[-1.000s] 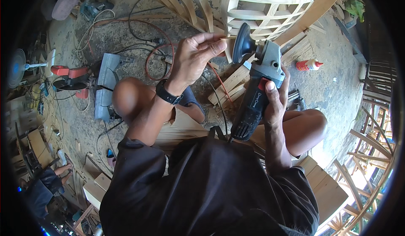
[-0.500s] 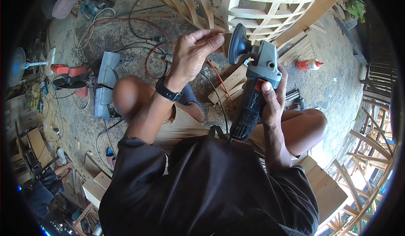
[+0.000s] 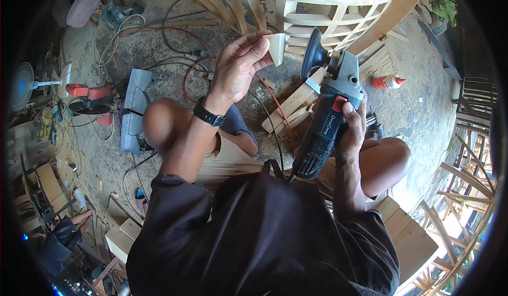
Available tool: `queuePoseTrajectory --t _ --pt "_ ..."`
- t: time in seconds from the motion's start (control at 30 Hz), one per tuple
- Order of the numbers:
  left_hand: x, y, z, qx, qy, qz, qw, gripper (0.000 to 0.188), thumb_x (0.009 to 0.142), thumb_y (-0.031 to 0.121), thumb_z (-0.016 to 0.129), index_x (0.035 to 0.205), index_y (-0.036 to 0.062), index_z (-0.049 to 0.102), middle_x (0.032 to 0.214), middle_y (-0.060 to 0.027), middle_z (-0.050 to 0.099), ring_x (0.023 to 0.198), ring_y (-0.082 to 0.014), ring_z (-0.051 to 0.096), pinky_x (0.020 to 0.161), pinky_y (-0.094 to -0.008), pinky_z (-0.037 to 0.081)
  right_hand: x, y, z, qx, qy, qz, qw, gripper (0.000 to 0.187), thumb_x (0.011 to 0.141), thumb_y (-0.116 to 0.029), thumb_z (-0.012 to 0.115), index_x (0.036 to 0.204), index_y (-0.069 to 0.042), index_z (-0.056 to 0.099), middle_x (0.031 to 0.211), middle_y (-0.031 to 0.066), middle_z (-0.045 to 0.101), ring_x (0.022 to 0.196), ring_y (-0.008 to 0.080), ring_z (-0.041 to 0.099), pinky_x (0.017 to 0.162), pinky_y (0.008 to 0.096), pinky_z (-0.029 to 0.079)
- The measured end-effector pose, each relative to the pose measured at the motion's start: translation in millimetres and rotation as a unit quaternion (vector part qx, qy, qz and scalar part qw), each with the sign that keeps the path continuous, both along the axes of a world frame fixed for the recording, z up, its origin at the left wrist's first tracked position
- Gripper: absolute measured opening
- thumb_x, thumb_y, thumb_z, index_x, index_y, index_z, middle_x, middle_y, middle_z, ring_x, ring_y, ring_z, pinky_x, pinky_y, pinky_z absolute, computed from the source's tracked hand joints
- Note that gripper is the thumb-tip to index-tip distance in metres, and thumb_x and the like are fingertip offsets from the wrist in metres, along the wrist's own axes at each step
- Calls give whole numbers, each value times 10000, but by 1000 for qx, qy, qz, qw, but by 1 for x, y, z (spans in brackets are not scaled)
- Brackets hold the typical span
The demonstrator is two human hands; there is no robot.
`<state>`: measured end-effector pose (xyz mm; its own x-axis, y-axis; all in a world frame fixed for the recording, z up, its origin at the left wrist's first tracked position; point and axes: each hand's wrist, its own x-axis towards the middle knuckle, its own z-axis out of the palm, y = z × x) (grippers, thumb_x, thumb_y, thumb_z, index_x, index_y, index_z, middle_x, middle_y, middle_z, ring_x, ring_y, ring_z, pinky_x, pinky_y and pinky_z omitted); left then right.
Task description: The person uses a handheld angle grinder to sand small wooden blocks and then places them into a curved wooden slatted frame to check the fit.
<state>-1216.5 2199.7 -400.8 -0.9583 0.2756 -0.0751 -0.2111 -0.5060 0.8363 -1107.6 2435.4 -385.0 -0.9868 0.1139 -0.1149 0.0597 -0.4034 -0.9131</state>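
Pinched between the thumb and fingers of my left hand (image 3: 241, 66) is a small pale wedge-shaped wood block (image 3: 276, 48). My right hand (image 3: 353, 129) is wrapped round the dark body of an angle grinder (image 3: 325, 121), its thumb lying by the red switch. The grinder's grey head points away from me and carries a round black backing pad (image 3: 314, 53), turned on edge toward the block. A gap separates the pad from the block. Whether the pad spins cannot be told.
A curved wooden lattice frame (image 3: 338, 18) stands ahead. Wood offcuts (image 3: 291, 108) lie beyond my legs, near a red-and-white glue bottle (image 3: 388, 82). A cut-off saw (image 3: 92, 97) stands at the left among cables and an orange hose (image 3: 190, 82). Another person (image 3: 61, 243) is at the lower left.
The grinder has moved right, away from the wood block, which was against or close to the pad. My left hand has shifted slightly, and more of the block's face shows.
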Motion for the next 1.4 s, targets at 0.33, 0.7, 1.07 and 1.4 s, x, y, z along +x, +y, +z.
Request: queuePoseTrajectory --t 0.33,0.7,1.07,1.4 --pt "-1 -1 -4 -52 21 27 998 339 1006 223 648 1250 -13 634 1186 -100 696 1070 -164 659 963 -329 525 6 -13 -6 91 7 48 995 920 892 -454 734 1528 17 266 1331 203 517 1179 254 548 1030 384 435" --pt "13 8 -7 -59 12 -1 998 325 963 175 717 1190 -53 669 1047 -99 738 898 -126 688 857 -265 562 2 -8 -8 101 23 8 995 792 937 -363 690 1489 24 276 1228 215 580 1027 260 639 887 365 537" --pt "1 2 -8 -63 18 45 997 331 968 192 709 1199 -41 668 1085 -101 730 950 -133 690 894 -274 558 6 -13 -14 105 12 37 994 867 899 -428 731 1495 29 296 1293 192 547 1159 245 559 1004 378 459" --pt "12 5 -6 -56 13 -5 998 349 961 199 724 1186 -62 670 1044 -92 735 889 -112 688 858 -257 562 2 -6 -14 143 19 17 989 810 929 -402 692 1486 20 282 1248 209 562 1066 259 610 917 368 511"
